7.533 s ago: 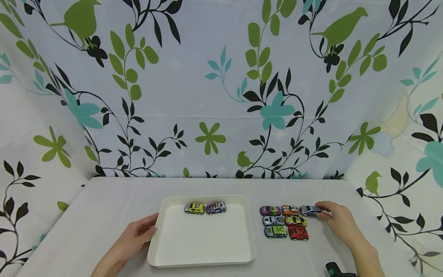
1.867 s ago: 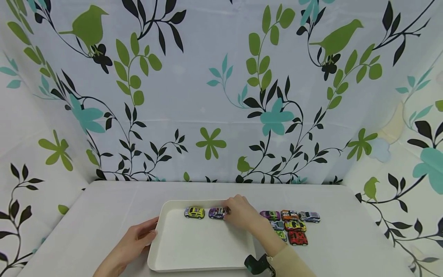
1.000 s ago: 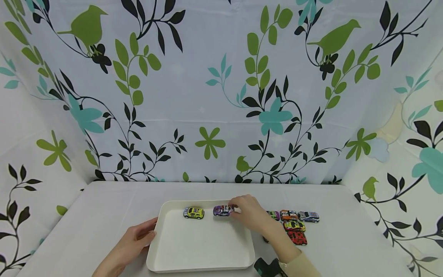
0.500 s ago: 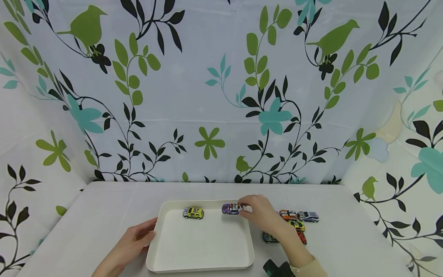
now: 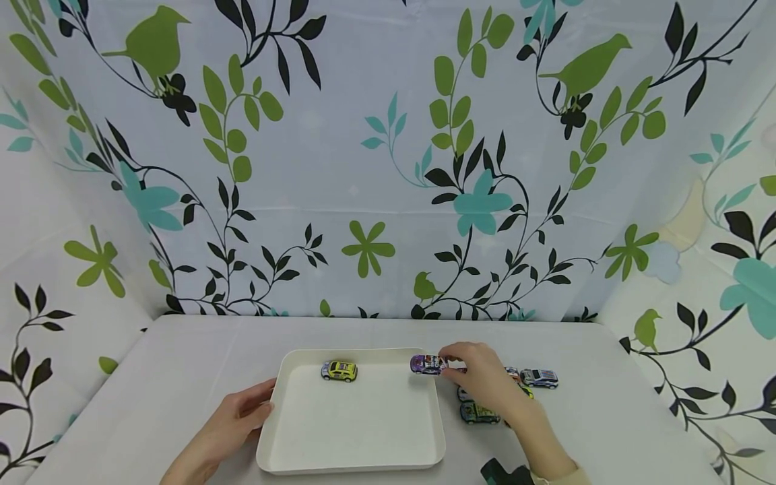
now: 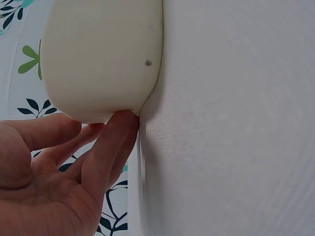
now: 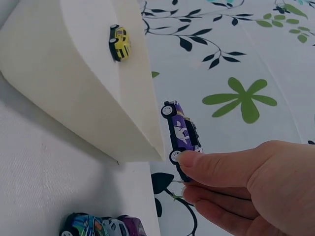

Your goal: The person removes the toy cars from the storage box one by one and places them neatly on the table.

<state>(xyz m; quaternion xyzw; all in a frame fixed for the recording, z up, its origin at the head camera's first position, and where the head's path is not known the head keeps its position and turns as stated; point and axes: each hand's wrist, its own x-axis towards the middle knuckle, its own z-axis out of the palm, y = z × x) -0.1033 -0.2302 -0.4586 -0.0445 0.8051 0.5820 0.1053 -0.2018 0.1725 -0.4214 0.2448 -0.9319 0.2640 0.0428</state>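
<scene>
My right hand (image 5: pixel 485 377) pinches a purple toy car (image 5: pixel 427 364) between thumb and fingers, above the right rim of a white tray (image 5: pixel 351 431). The right wrist view shows the car (image 7: pixel 181 130) lifted off, beside the tray's corner, its purple side and wheels visible. A yellow toy car (image 5: pixel 339 370) stands inside the tray near the back edge. My left hand (image 5: pixel 233 421) touches the tray's left side with fairly straight fingers. In the left wrist view those fingers (image 6: pixel 110 147) rest against the tray's outer wall (image 6: pixel 108 54).
More toy cars stand on the table right of the tray, partly hidden by my right forearm. Among them are a silver car (image 5: pixel 539 378) and a green-blue car (image 5: pixel 479 412). A patterned curtain (image 5: pixel 364 168) hangs behind the white tabletop (image 5: pixel 606 417).
Earlier my right hand was at the silver car outside the tray. It then took hold of the purple car beside the yellow one and carried it right to the rim. The left hand stays put.
</scene>
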